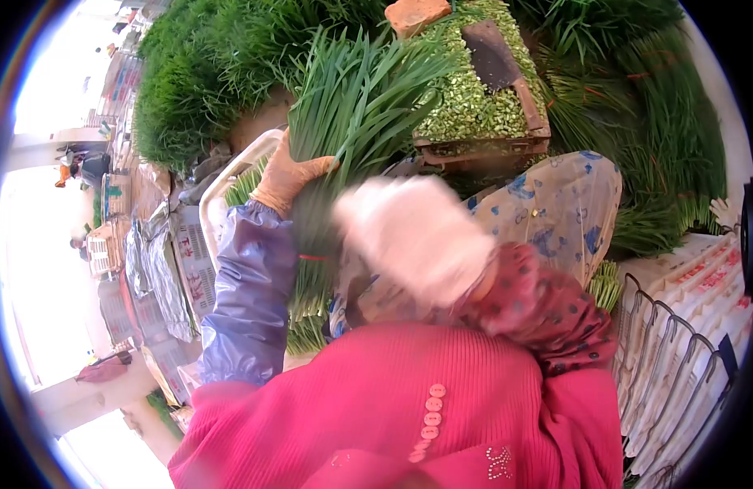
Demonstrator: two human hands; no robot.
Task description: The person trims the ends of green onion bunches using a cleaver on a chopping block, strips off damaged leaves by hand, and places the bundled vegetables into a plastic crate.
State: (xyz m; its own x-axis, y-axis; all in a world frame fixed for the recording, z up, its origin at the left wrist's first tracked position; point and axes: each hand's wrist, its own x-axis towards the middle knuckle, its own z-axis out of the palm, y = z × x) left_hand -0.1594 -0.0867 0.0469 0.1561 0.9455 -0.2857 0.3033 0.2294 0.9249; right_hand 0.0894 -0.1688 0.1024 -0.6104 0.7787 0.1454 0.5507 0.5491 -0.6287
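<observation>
Head view. Left hand (291, 174), gloved, wrapped around a bunch of greens (356, 102); thumb lies across the near side of the leaves, other fingers mostly hidden. Leaves fan out above that grip, tips leaning toward the box ahead; lower part of the bunch runs down beside the wrist, smeared by motion. Right hand (417, 236), in a white glove, is just beside the bunch on its right. Badly blurred; I cannot tell whether its grip is wide or narrow, or whether it touches the leaves.

Containers: wooden box (484, 150) beyond the knees, heaped with chopped green pieces (450, 110). Dark brown slab (489, 59) lies on the heap; a brick (417, 16) sits at the far left corner. Near the left wrist, a curved white frame (207, 213) with pale stalks inside its curve; from here, basket or chair, cannot say.

Pose: left arm, shiny purple sleeve (250, 285), reaches forward and up. Right forearm, dotted red sleeve (547, 310), crosses in front of the chest toward the left. Patterned plastic sheet (556, 204) over the lap. White packets (702, 277) stand off to the right.
</observation>
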